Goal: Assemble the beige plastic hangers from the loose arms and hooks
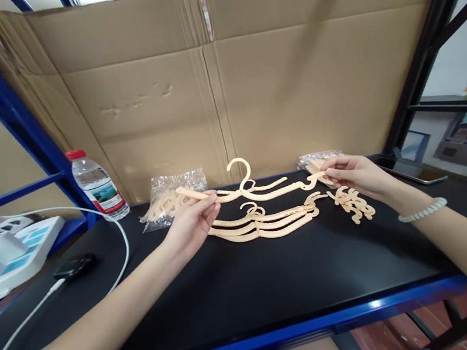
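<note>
Between my hands a beige clothes hanger (269, 194) is held up above the black tabletop, its hook pointing upward. My left hand (192, 222) pinches its left arm near the end. At the other end, my right hand (355, 176) pinches a small curved hook piece (317, 177) that meets the hanger's right tip; whether the two are joined I cannot tell. Several similar hangers (264, 232) lie stacked on the table just below. Close under my right hand is a loose pile of small beige hook pieces (354, 203).
Clear plastic bags of beige parts lie at the back, one on the left (156, 208) and one on the right (317, 159). A water bottle (100, 187), a power strip (16, 257), a white cable (125, 239) and a black device (75, 266) are on the left. A phone (414, 170) lies far right; cardboard (152, 111) walls the back.
</note>
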`<control>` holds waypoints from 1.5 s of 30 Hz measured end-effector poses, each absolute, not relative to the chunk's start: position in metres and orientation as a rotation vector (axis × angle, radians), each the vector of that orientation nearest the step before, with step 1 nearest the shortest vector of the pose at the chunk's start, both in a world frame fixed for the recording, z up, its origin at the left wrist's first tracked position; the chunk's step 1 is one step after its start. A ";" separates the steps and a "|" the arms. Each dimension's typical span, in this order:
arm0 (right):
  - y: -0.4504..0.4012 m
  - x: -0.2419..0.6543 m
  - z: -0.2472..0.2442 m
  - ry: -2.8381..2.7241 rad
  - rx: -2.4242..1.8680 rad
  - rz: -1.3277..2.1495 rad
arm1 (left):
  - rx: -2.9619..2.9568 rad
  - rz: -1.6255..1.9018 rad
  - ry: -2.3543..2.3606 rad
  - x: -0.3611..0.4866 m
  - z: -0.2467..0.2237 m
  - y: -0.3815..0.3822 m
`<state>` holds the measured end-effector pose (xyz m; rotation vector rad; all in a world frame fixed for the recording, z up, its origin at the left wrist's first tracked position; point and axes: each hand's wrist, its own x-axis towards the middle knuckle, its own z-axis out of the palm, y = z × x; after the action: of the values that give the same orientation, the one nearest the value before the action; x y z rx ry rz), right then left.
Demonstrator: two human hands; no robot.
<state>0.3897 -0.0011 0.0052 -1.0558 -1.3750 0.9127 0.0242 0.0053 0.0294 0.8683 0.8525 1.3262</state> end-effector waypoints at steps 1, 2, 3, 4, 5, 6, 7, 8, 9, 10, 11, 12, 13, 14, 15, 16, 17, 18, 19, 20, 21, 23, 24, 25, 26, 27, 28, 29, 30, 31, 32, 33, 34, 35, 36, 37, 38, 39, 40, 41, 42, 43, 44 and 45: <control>-0.001 0.392 0.005 -1.413 -1.084 0.907 | 0.888 1.317 0.855 0.022 0.029 0.006; 0.000 0.394 0.005 -1.457 -1.112 0.896 | 0.911 1.303 0.857 0.020 0.029 0.006; 0.001 0.396 0.005 -1.501 -1.139 0.883 | 0.937 1.284 0.861 0.018 0.028 0.006; 0.001 0.397 0.005 -1.536 -1.161 0.869 | 0.966 1.261 0.867 0.016 0.027 0.006; 0.002 0.398 0.005 -1.560 -1.179 0.856 | 0.997 1.239 0.872 0.013 0.026 0.006; 0.003 0.399 0.004 -1.581 -1.196 0.843 | 1.026 1.219 0.877 0.010 0.024 0.006; 0.004 0.399 0.003 -1.602 -1.213 0.829 | 1.051 1.203 0.879 0.008 0.023 0.007; 0.005 0.400 0.002 -1.622 -1.229 0.812 | 1.077 1.189 0.881 0.005 0.021 0.009; 0.006 0.401 0.000 -1.645 -1.246 0.791 | 1.109 1.175 0.884 0.003 0.020 0.011; 0.007 0.402 -0.001 -1.666 -1.264 0.765 | 1.148 1.159 0.889 0.001 0.019 0.013; 0.008 0.403 -0.003 -1.682 -1.281 0.739 | 1.190 1.141 0.895 -0.001 0.018 0.015; 0.009 0.404 -0.004 -1.690 -1.296 0.713 | 1.234 1.120 0.902 -0.003 0.017 0.018; 0.010 0.406 -0.005 -1.690 -1.310 0.689 | 1.277 1.095 0.912 -0.005 0.017 0.020; 0.011 0.408 -0.006 -1.688 -1.320 0.666 | 1.321 1.067 0.926 -0.007 0.017 0.023; 0.012 0.409 -0.007 -1.686 -1.328 0.648 | 1.368 1.041 0.942 -0.009 0.017 0.025; 0.013 0.410 -0.008 -1.687 -1.335 0.633 | 1.431 1.016 0.962 -0.011 0.017 0.027; 0.013 0.410 -0.008 -1.694 -1.342 0.618 | 1.511 0.997 0.986 -0.013 0.017 0.029; 0.014 0.410 -0.008 -1.706 -1.349 0.604 | 1.605 0.988 1.016 -0.015 0.017 0.031; 0.013 0.409 -0.007 -1.723 -1.355 0.590 | 1.702 0.990 1.050 -0.017 0.017 0.032; 0.013 0.408 -0.006 -1.739 -1.361 0.577 | 1.797 0.995 1.087 -0.019 0.017 0.034; 0.012 0.407 -0.005 -1.753 -1.363 0.568 | 1.879 1.000 1.125 -0.020 0.017 0.035; 0.011 0.405 -0.003 -1.809 -1.378 0.518 | 1.992 1.004 1.187 -0.022 0.016 0.037; 0.010 0.405 -0.002 -1.847 -1.391 0.482 | 2.028 0.996 1.201 -0.023 0.015 0.038; 0.010 0.405 -0.002 -1.887 -1.404 0.447 | 2.053 0.988 1.205 -0.023 0.014 0.039; 0.010 0.404 -0.002 -1.924 -1.417 0.414 | 2.070 0.978 1.202 -0.023 0.013 0.040; 0.011 0.404 -0.002 -1.956 -1.428 0.391 | 2.083 0.969 1.198 -0.023 0.012 0.041; 0.011 0.404 -0.003 -1.979 -1.433 0.380 | 2.095 0.957 1.194 -0.023 0.011 0.041; 0.011 0.403 -0.005 -1.994 -1.433 0.384 | 2.106 0.946 1.191 -0.023 0.009 0.042; 0.011 0.402 -0.006 -2.012 -1.433 0.384 | 2.115 0.937 1.191 -0.023 0.008 0.043; 0.011 0.401 -0.008 -2.031 -1.433 0.383 | 2.123 0.928 1.191 -0.023 0.007 0.043; 0.011 0.399 -0.009 -2.050 -1.434 0.381 | 2.131 0.916 1.191 -0.023 0.005 0.043; 0.010 0.398 -0.010 -2.067 -1.436 0.375 | 2.140 0.901 1.189 -0.023 0.004 0.043; 0.010 0.396 -0.010 -2.083 -1.437 0.366 | 2.149 0.885 1.185 -0.023 0.003 0.044; 0.009 0.395 -0.010 -2.097 -1.438 0.354 | 2.159 0.869 1.178 -0.023 0.002 0.043; 0.009 0.394 -0.010 -2.110 -1.437 0.340 | 2.168 0.854 1.172 -0.023 0.001 0.043; 0.009 0.394 -0.010 -2.121 -1.435 0.328 | 2.178 0.844 1.170 -0.022 0.001 0.043; 0.009 0.393 -0.010 -2.129 -1.433 0.316 | 2.187 0.839 1.171 -0.022 0.001 0.043; 0.009 0.394 -0.010 -2.136 -1.431 0.306 | 2.196 0.838 1.177 -0.022 0.001 0.043; 0.010 0.394 -0.010 -2.143 -1.429 0.298 | 2.205 0.838 1.186 -0.022 0.001 0.043; 0.010 0.394 -0.011 -2.149 -1.428 0.290 | 2.214 0.837 1.195 -0.022 0.001 0.043; 0.011 0.395 -0.011 -2.154 -1.427 0.283 | 2.224 0.834 1.203 -0.022 0.001 0.043; 0.011 0.395 -0.011 -2.160 -1.426 0.276 | 2.234 0.829 1.208 -0.023 0.001 0.043; 0.011 0.395 -0.012 -2.165 -1.425 0.270 | 2.245 0.822 1.209 -0.023 0.000 0.043; 0.011 0.395 -0.012 -2.171 -1.423 0.266 | 2.256 0.816 1.207 -0.023 0.000 0.043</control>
<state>0.3954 0.0114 -0.0120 -1.4234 -2.1708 0.2657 -0.0225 0.0432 0.0001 2.2556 1.2074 0.8156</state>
